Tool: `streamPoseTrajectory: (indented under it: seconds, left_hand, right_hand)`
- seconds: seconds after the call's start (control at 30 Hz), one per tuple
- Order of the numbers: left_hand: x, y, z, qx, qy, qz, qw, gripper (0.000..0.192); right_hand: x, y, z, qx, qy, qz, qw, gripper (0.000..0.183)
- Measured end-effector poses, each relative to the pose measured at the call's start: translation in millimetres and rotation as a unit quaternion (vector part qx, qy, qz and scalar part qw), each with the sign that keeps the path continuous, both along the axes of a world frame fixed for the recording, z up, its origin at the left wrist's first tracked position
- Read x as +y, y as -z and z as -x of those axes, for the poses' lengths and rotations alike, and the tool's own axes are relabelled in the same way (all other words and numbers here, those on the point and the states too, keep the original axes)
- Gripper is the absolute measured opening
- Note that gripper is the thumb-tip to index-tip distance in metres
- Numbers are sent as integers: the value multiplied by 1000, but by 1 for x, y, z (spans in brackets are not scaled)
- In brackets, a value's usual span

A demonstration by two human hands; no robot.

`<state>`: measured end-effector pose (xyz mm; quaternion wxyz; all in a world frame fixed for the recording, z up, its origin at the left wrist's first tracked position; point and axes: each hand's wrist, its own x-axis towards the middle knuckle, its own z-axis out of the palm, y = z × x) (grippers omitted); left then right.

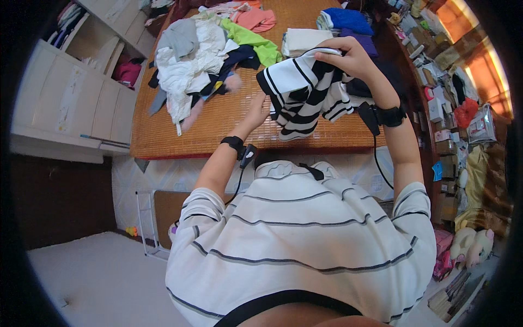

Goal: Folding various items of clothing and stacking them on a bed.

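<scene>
A black-and-white striped garment [304, 96] hangs in loose folds above the near part of a bed covered with a bamboo mat [241, 126]. My right hand [347, 57] grips its upper edge between thumb and fingers. At the garment's lower left side is my left hand [258, 110]; whether its fingers hold the cloth cannot be made out. A loose heap of clothes lies to the left, with a white lace garment [188, 61], a grey cloth [177, 39] and a lime green garment [251, 41]. Behind the striped garment sits a folded white cloth [306, 40].
Folded blue cloth [347, 20] and purple cloth [359, 41] lie at the back right. White cabinets [69, 94] stand left of the bed. Crowded shelves with boxes [443, 122] run along the right. A white-framed folding item [147, 220] stands on the floor near the bed.
</scene>
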<state>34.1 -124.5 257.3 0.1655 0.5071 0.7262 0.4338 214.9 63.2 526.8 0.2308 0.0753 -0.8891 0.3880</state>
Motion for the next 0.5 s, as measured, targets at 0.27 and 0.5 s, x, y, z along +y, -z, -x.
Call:
streamPoseTrajectory:
  seconds: [0.27,0.5]
  left_hand:
    - [45,-16,-10,-226,142,-86,960,21]
    - [46,9,8,-255,109,-60,959,19]
  right_hand:
    - [25,-14,-32,-11,79,-28,996,24]
    - [52,-7,-66,-31,141,-65,987,24]
